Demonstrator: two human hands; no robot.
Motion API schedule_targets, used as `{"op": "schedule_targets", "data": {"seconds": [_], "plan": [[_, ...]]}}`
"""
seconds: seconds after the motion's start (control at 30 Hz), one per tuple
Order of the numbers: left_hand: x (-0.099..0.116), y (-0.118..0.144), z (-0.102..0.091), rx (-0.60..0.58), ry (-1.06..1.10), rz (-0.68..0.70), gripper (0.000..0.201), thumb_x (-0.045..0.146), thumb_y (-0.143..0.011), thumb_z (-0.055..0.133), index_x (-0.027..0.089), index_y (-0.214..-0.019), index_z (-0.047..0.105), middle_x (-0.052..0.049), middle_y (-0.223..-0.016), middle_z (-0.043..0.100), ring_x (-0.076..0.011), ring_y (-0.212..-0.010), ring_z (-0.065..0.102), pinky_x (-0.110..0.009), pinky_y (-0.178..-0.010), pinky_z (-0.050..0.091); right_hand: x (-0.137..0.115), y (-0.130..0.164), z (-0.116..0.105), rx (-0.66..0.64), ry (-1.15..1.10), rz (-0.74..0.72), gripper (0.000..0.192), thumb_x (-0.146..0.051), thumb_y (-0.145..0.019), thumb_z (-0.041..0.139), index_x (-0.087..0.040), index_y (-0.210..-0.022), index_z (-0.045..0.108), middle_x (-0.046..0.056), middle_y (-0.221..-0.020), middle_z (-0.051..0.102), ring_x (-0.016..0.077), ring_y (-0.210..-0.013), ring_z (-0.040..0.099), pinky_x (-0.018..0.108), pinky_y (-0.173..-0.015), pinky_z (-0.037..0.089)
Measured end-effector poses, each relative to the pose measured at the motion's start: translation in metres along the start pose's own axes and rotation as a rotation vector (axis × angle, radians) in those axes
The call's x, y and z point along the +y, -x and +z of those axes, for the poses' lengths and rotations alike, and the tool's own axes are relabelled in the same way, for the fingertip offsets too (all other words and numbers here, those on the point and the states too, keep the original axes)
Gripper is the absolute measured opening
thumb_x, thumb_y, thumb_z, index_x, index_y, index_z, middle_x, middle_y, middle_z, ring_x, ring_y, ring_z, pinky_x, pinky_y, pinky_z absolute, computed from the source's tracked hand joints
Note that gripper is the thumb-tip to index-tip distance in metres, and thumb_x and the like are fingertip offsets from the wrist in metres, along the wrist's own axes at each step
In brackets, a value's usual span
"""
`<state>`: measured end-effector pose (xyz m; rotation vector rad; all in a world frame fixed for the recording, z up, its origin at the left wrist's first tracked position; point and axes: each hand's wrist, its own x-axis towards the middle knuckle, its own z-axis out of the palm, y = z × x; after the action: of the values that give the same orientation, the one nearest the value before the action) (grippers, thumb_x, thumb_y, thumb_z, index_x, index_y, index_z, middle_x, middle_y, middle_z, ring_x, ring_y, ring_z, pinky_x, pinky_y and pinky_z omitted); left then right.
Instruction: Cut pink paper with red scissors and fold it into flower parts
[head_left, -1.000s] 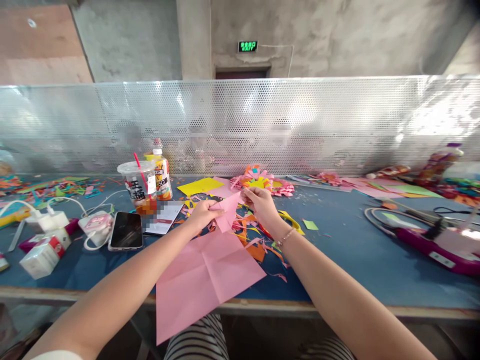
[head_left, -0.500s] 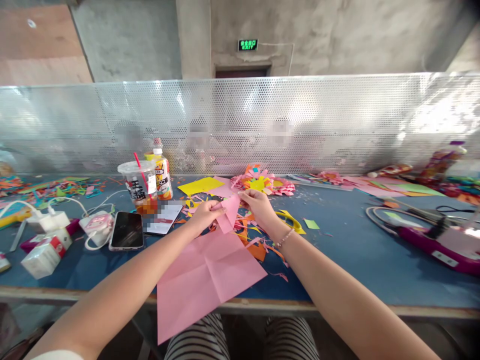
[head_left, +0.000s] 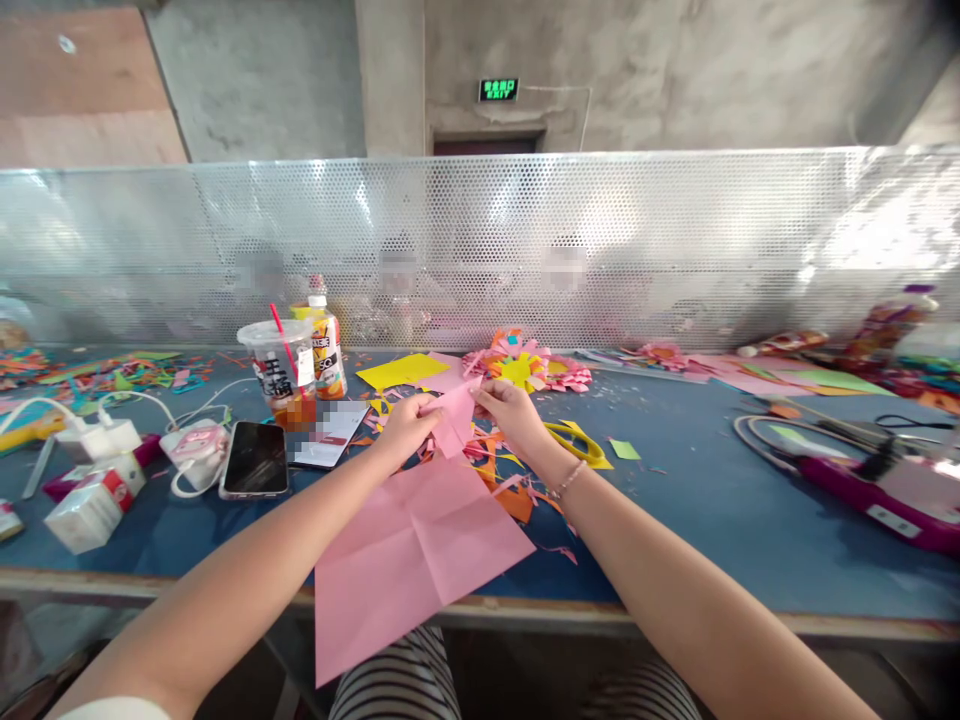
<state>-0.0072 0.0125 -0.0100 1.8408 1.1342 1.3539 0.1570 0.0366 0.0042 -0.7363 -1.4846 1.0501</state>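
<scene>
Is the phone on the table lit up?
No, the phone lies flat with a dark screen, left of the hands folding a small pink paper.

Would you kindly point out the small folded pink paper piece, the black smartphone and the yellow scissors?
small folded pink paper piece (head_left: 455, 422): head view, middle of its face.
black smartphone (head_left: 255, 458): head view, centre of the dark screen.
yellow scissors (head_left: 576, 444): head view, on the handle loop.

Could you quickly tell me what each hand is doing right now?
Left hand: closed on the small pink paper.
Right hand: closed on the same paper.

a phone (head_left: 255, 458) lies beside a lidded drink cup (head_left: 277, 365) on the blue table (head_left: 697, 490).
</scene>
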Motion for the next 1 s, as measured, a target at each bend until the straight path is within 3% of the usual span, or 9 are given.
{"op": "schedule_targets", "data": {"seconds": [0.17, 0.23, 0.33, 0.5, 0.57, 0.67, 0.8, 1.0], "plan": [[0.002, 0.0, 0.0, 0.052, -0.002, 0.048, 0.016, 0.031, -0.069, 0.052, 0.016, -0.072, 0.053, 0.0, -0.069, 0.052, -0.012, -0.065, 0.049, -0.021, -0.059, 0.037, -0.01, 0.003, -0.003, 0.107, 0.176, -0.14, 0.02, -0.033, -0.067, 0.057, -0.018, -0.056, 0.049, -0.003, -0.049, 0.047, 0.009, -0.048, 0.043, 0.023, -0.049, 0.035], [0.005, 0.001, -0.001, 0.176, -0.016, 0.072, 0.021, 0.031, -0.067, 0.056, 0.017, -0.082, 0.054, -0.003, -0.082, 0.056, -0.0136, -0.074, 0.051, -0.023, -0.066, 0.039, -0.016, 0.005, -0.005, 0.163, 0.317, -0.238, 0.017, -0.032, -0.068, 0.055, -0.018, -0.058, 0.053, -0.002, -0.051, 0.048, 0.0101, -0.049, 0.043, 0.024, -0.05, 0.034], [0.009, 0.003, -0.002, 0.311, -0.015, 0.051, 0.024, 0.036, -0.066, 0.058, 0.017, -0.081, 0.054, -0.003, -0.079, 0.056, -0.0131, -0.071, 0.05, -0.024, -0.068, 0.039, -0.021, 0.009, -0.006, 0.19, 0.49, -0.375, 0.015, -0.031, -0.071, 0.052, -0.019, -0.067, 0.06, 0.0, -0.057, 0.054, 0.0129, -0.055, 0.047, 0.026, -0.056, 0.036], [0.008, 0.002, 0.004, 0.019, 0.429, -0.184, 0.041, 0.052, -0.072, 0.044, 0.012, -0.076, 0.056, -0.007, -0.074, 0.059, -0.0136, -0.067, 0.055, -0.026, -0.067, 0.042, -0.018, 0.012, 0.0, 0.097, 0.521, -0.417, 0.014, -0.027, -0.073, 0.052, -0.021, -0.076, 0.064, 0.004, -0.072, 0.061, 0.0162, -0.067, 0.053, 0.03, -0.066, 0.042], [0.007, 0.001, 0.007, -0.032, 0.579, -0.251, 0.043, 0.053, -0.07, 0.047, 0.012, -0.078, 0.057, -0.008, -0.078, 0.061, -0.0146, -0.071, 0.057, -0.027, -0.068, 0.043, -0.015, 0.011, 0.002, 0.028, 0.501, -0.432, 0.014, -0.023, -0.072, 0.052, -0.023, -0.078, 0.065, 0.004, -0.078, 0.062, 0.0173, -0.075, 0.055, 0.032, -0.07, 0.043], [0.005, 0.0, 0.008, 0.007, 0.643, -0.22, 0.033, 0.045, -0.066, 0.057, 0.014, -0.078, 0.056, -0.004, -0.074, 0.061, -0.013, -0.07, 0.058, -0.027, -0.068, 0.045, -0.012, 0.012, 0.006, -0.09, 0.481, -0.449, 0.019, -0.018, -0.069, 0.052, -0.024, -0.08, 0.066, 0.005, -0.087, 0.062, 0.0175, -0.085, 0.055, 0.033, -0.075, 0.044], [0.006, -0.001, 0.005, 0.081, 0.529, -0.177, 0.027, 0.034, -0.064, 0.061, 0.014, -0.08, 0.055, 0.0, -0.068, 0.058, -0.0112, -0.063, 0.056, -0.026, -0.064, 0.047, -0.009, 0.015, 0.01, -0.19, 0.488, -0.461, 0.021, -0.015, -0.071, 0.049, -0.024, -0.08, 0.066, 0.006, -0.09, 0.06, 0.0168, -0.085, 0.056, 0.032, -0.074, 0.046], [0.004, -0.002, 0.003, 0.114, 0.41, -0.17, 0.024, 0.033, -0.068, 0.055, 0.013, -0.081, 0.053, -0.001, -0.069, 0.058, -0.0119, -0.06, 0.056, -0.027, -0.06, 0.048, -0.003, 0.01, 0.009, -0.031, 0.377, -0.347, 0.023, -0.022, -0.069, 0.054, -0.021, -0.092, 0.057, 0.006, -0.096, 0.051, 0.0123, -0.072, 0.056, 0.027, -0.063, 0.047]]}}
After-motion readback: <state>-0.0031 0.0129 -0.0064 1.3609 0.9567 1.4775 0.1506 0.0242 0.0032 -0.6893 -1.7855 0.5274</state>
